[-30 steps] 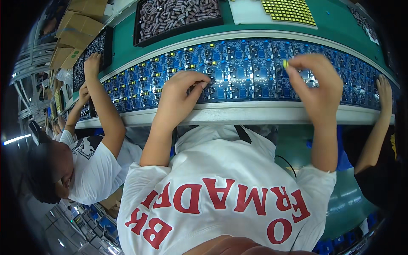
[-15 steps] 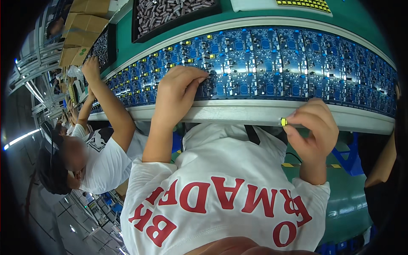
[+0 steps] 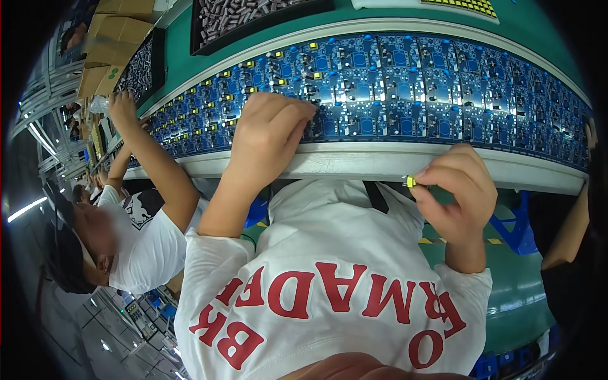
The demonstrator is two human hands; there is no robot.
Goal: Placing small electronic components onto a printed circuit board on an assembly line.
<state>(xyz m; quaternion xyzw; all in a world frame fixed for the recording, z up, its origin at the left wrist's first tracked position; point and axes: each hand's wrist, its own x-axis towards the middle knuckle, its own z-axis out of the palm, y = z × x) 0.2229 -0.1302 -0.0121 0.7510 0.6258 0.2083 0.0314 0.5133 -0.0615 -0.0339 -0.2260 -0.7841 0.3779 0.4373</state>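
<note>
A long row of blue circuit boards (image 3: pixel 399 95) runs across in front of me. At its near part, my left hand (image 3: pixel 266 136) bends over the boards with thumb and fingers pinched together at the surface. Whatever is in that pinch is hidden by the fingers. My right hand (image 3: pixel 462 193) is off the boards, just in front of the pale metal rail (image 3: pixel 354 162). Between its thumb and forefinger it grips a small yellow component (image 3: pixel 411 182), its thin metal pins pointing left. Similar yellow parts stand on the boards to the left of my left hand.
Beyond the boards, a black tray (image 3: pixel 253 22) holds many small cylindrical parts. A white tray with yellow components (image 3: pixel 462 6) lies at the far right. On the left, a co-worker's hand (image 3: pixel 123 107) is by another dark tray (image 3: pixel 142 69) and cardboard boxes (image 3: pixel 117 41). Another person's arm (image 3: pixel 570 231) shows at right.
My right hand has shifted a little left with the yellow component, whose pins now point more plainly left. My left hand stays at the boards, its knuckles turned further over the pinch.
</note>
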